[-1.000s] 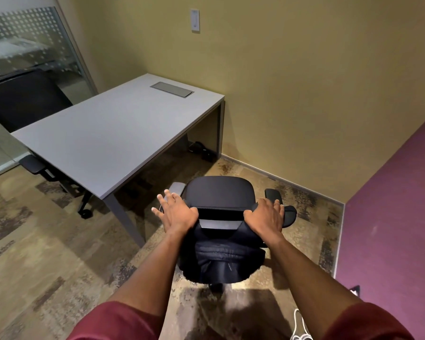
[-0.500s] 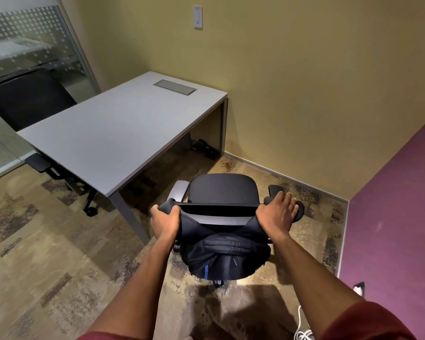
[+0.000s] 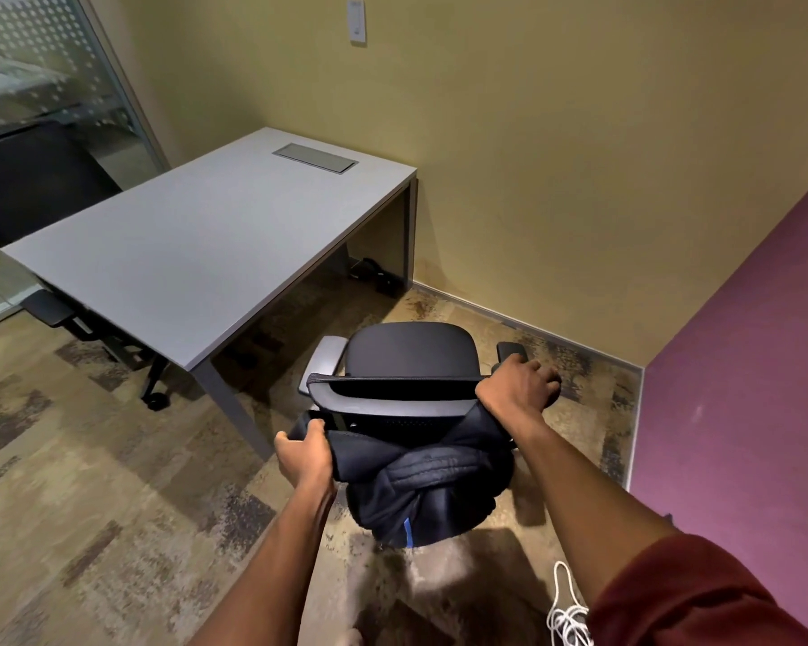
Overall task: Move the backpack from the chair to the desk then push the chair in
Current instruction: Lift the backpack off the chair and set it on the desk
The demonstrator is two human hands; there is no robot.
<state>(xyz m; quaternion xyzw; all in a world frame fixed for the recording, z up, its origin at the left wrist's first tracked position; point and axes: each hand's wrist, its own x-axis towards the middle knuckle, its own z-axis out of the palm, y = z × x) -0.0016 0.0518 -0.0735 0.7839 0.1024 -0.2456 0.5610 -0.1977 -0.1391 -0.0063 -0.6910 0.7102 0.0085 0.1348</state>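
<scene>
A black backpack (image 3: 432, 487) hangs behind the backrest of a black office chair (image 3: 411, 349), its shoulder straps looped over the backrest top. My left hand (image 3: 304, 459) is shut on the left strap, held off the backrest's left corner and slightly below it. My right hand (image 3: 516, 387) grips the right strap at the backrest's right corner, next to the armrest. The grey desk (image 3: 183, 263) stands to the left of the chair, and the chair sits outside it, by the desk's near right leg.
A second black chair (image 3: 33, 188) stands at the desk's far left side by a glass partition. A purple wall (image 3: 742, 366) is close on the right. A white cable (image 3: 565, 613) lies on the floor near my right arm. Dark cables (image 3: 379, 277) lie under the desk.
Both hands closed on the backpack straps. My left hand pulled its strap down and toward me, off the backrest's left corner. My right hand stayed at the right corner.
</scene>
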